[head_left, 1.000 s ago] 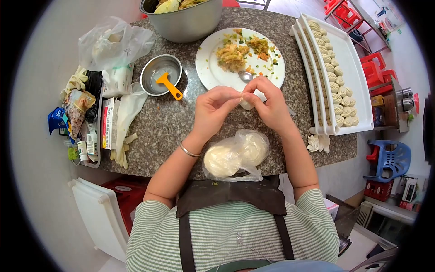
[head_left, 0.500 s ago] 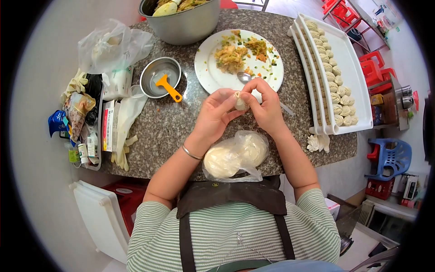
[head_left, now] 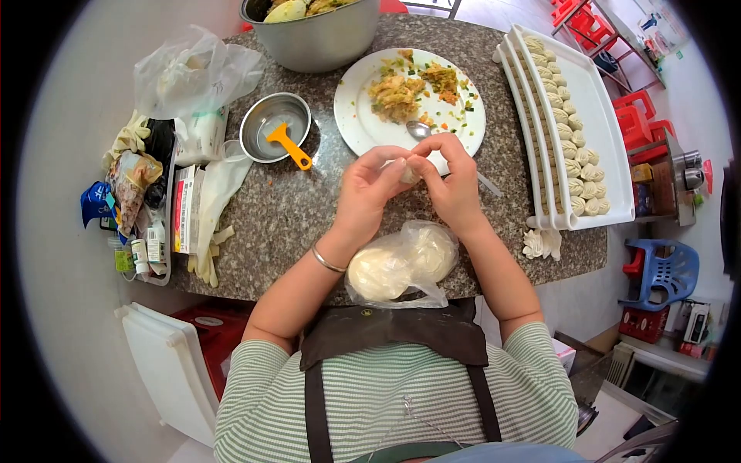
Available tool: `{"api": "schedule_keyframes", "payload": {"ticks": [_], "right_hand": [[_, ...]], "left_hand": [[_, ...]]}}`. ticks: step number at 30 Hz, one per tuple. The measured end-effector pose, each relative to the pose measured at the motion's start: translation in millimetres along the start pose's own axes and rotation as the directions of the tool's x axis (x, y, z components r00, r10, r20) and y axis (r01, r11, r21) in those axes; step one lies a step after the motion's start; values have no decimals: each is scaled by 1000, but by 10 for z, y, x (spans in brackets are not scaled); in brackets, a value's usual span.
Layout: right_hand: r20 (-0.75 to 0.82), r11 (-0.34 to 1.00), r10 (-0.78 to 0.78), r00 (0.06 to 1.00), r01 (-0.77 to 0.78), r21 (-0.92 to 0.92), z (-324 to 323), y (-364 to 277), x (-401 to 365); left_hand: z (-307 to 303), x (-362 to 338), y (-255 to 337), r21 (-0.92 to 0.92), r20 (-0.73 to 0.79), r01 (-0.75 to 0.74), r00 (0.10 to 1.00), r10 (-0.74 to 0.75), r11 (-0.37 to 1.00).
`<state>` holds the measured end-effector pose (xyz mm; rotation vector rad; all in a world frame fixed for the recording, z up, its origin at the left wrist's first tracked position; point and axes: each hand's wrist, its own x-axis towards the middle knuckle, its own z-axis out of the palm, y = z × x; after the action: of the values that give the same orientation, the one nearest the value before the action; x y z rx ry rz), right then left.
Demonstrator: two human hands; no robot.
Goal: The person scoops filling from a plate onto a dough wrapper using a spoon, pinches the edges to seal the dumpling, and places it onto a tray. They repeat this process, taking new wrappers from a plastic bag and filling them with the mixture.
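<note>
A small pale dumpling is pinched between both hands just below the white plate. My left hand holds it from the left, fingers curled round it. From the right, my right hand closes thumb and forefinger on its top. Fingers hide much of the dumpling. Orange-green filling lies on the plate, with a metal spoon at its lower edge. Between my forearms rest dough balls in a clear plastic bag.
Stacked white trays of pleated dumplings stand at the right. A steel pan with an orange-handled scraper sits left of the plate. Behind is a large metal pot. Bags, boxes and bottles crowd the left edge.
The fingertips have drawn closer together over the dumpling, so less of it shows. The camera view has shifted slightly.
</note>
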<state>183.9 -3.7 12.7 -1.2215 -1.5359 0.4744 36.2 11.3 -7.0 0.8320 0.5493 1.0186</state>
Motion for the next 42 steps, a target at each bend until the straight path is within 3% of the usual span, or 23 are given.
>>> {"api": "schedule_keyframes", "payload": {"ticks": [4, 6, 7, 9, 11, 21, 24, 26, 28, 30, 31, 32, 34, 35, 36, 37, 38, 39, 40, 42], "right_hand": [[10, 998, -25, 1000, 25, -64, -56, 56, -1], [-14, 984, 149, 989, -147, 105, -91, 99, 16], [15, 953, 199, 980, -197, 229, -121, 132, 38], [107, 941, 181, 978, -203, 271, -212, 156, 79], [216, 903, 169, 962, -239, 357, -279, 184, 85], [246, 896, 97, 964, -192, 401, -361, 332, 48], [232, 918, 103, 967, -183, 353, -401, 220, 8], [302, 949, 127, 945, -204, 241, -410, -105, 5], [391, 1000, 13, 920, -12, -5, -510, -293, -34], [436, 997, -9, 900, 43, -68, -725, -413, 11], [371, 997, 76, 926, -65, -43, -882, -515, 65], [260, 991, 47, 964, -11, -136, -1066, -472, 130], [33, 956, 82, 996, -69, -286, -1596, -203, 340], [-125, 972, 55, 991, -82, -222, -1885, 52, 431], [-221, 947, 196, 955, -243, -210, -2222, 263, 489], [-270, 858, 126, 955, -241, -453, -2556, 529, 509], [-282, 800, 241, 929, -355, -485, -2815, 716, 496], [-273, 727, 466, 842, -539, -425, -2882, 631, 464], [-158, 645, 613, 774, -606, -466, -2940, 541, 455], [-35, 731, 598, 801, -563, -386, -2965, 583, 403]], "left_hand": [[-23, 13, 10, 17, 28, 28, 999, -28, 999], [-13, 28, 39, -137, 25, 162, 987, -160, 977], [-31, 38, 56, -142, 25, 154, 988, -152, 978], [-103, 53, 95, -176, 134, 288, 954, -267, 941], [-143, 46, 88, -199, 154, 318, 944, -291, 927], [-182, 59, 103, -220, 247, 437, 890, -384, 872], [-122, 32, 159, -144, 224, 409, 901, -373, 901], [-43, -19, 223, -97, 224, 376, 910, -348, 922], [39, -3, 162, -53, 214, 323, 928, -306, 945], [-65, -19, 149, -53, 395, 319, 877, -274, 946], [8, -50, 186, -33, 372, 330, 880, -295, 943], [65, -75, 250, -11, 338, 333, 889, -310, 943], [49, -66, 229, 0, 342, 303, 896, -284, 953], [34, -61, 220, 2, 326, 269, 910, -255, 963], [29, -60, 222, 4, 333, 257, 911, -244, 966], [25, -53, 230, 37, 303, 249, 920, -248, 968], [27, -36, 236, 67, 274, 238, 929, -247, 969], [22, -33, 244, 90, 281, 217, 931, -234, 972], [17, -29, 250, 92, 285, 204, 932, -222, 975], [12, -36, 258, 167, 278, 170, 937, -212, 971]]}}
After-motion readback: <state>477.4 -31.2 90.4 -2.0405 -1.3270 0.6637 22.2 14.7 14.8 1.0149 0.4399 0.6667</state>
